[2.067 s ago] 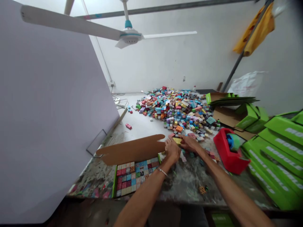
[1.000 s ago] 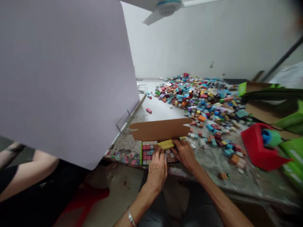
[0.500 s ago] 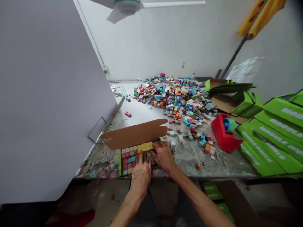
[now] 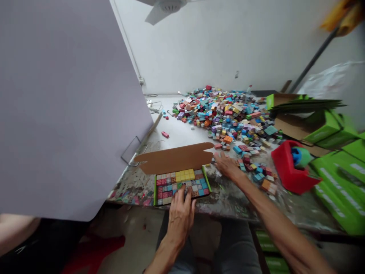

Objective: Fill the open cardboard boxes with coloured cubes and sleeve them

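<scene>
A shallow green-edged cardboard box (image 4: 155, 192) lies near the table's front edge. Rows of small patterned blocks (image 4: 164, 189) fill it, with a group of yellow blocks (image 4: 184, 175) along its back. Its brown lid (image 4: 173, 158) stands raised behind. My left hand (image 4: 180, 217) is open, its fingertips resting on the blocks at the middle of the box. Just right of the lid, my right hand (image 4: 226, 166) reaches forward, low over the table beside loose blocks. Its fingers look stretched out, with no held block that I can make out.
A big heap of loose blocks (image 4: 222, 110) covers the back of the table. On the right are a red tape dispenser (image 4: 285, 171) and green boxes (image 4: 336, 190). A grey panel (image 4: 65, 106) blocks the left side, and another person's arm (image 4: 17, 230) shows below it.
My right hand has left the box and moved right, towards the loose blocks. My left hand stays on the blocks in the box. The view has shifted right.
</scene>
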`<state>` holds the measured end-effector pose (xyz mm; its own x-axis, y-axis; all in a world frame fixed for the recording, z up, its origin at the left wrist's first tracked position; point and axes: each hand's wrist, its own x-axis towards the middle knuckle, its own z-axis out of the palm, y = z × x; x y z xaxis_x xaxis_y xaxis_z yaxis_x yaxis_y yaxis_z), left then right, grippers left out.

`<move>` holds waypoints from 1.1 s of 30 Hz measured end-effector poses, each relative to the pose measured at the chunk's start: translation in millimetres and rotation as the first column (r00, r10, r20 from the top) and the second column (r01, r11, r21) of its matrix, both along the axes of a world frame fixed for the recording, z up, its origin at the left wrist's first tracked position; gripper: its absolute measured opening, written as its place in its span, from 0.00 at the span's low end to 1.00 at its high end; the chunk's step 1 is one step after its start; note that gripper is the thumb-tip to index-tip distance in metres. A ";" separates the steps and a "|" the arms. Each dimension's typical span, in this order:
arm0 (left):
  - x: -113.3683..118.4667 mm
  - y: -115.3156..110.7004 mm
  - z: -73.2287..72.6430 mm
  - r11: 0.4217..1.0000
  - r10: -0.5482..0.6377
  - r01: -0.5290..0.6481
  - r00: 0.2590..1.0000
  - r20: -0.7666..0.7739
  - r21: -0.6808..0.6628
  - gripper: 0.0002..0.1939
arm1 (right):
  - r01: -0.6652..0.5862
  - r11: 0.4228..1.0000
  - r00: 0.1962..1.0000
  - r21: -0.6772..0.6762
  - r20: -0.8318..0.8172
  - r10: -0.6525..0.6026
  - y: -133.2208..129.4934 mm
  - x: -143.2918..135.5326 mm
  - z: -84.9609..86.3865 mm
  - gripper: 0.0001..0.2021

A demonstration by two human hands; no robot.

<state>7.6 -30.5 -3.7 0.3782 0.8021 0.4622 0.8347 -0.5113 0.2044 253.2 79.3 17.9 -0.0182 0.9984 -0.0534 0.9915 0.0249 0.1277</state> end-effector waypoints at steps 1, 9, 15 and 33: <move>-3.0 0.0 0.1 1.000 0.001 -0.001 1.000 0.001 -0.002 0.16 | -0.021 1.000 1.000 -0.010 0.013 0.021 1.2 2.3 -1.7 0.19; -14.7 1.0 0.3 0.998 -0.038 0.040 0.999 0.026 -0.048 0.14 | -0.241 0.970 0.967 -0.036 0.080 0.243 6.8 21.0 -14.2 0.17; -13.5 -0.3 3.0 0.997 -0.053 0.056 0.997 0.055 -0.060 0.15 | -0.281 0.959 0.956 0.031 0.097 0.277 10.3 10.3 -15.5 0.18; -15.4 -2.0 0.3 0.989 -0.090 0.093 0.995 0.036 -0.111 0.15 | 0.130 0.980 0.988 0.150 -0.101 -0.115 -68.4 -111.0 32.3 0.20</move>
<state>-7.8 -32.4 -3.4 0.4396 0.8121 0.3837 0.7778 -0.5578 0.2896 142.2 10.9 50.2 0.1072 0.9893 0.0992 0.9934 -0.1106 0.0295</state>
